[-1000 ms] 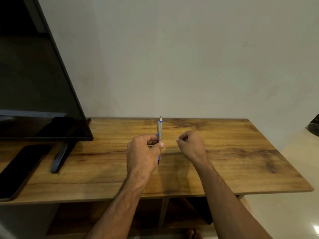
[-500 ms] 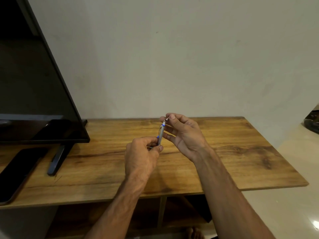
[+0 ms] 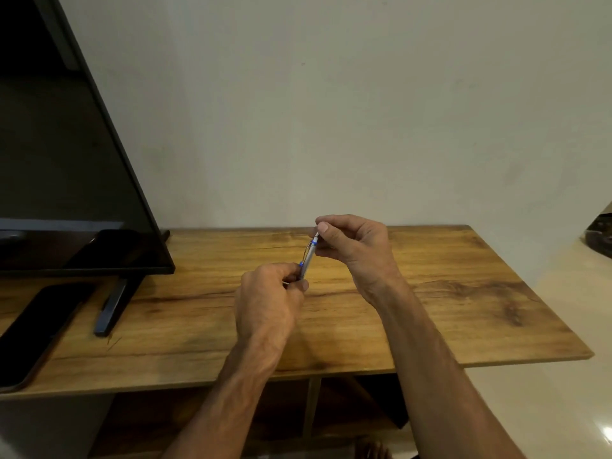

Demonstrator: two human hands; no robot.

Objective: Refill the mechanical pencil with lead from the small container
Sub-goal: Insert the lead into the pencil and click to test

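A slim silver mechanical pencil (image 3: 308, 256) with blue rings stands tilted above the wooden table (image 3: 430, 293). My left hand (image 3: 268, 299) grips its lower part, fingers curled round the barrel. My right hand (image 3: 354, 246) pinches the pencil's top end between thumb and forefinger. The pencil's tip is hidden inside my left fist. No lead container shows anywhere in view.
A dark television screen (image 3: 66, 180) on a black foot (image 3: 112, 309) fills the left side. A black phone (image 3: 36, 329) lies flat at the table's left front. The table ends at a right edge over a pale tiled floor (image 3: 563, 409).
My right hand rose from a closed fist beside the pencil to its top end and now pinches it. The left hand kept its hold; the pencil tilted slightly right.
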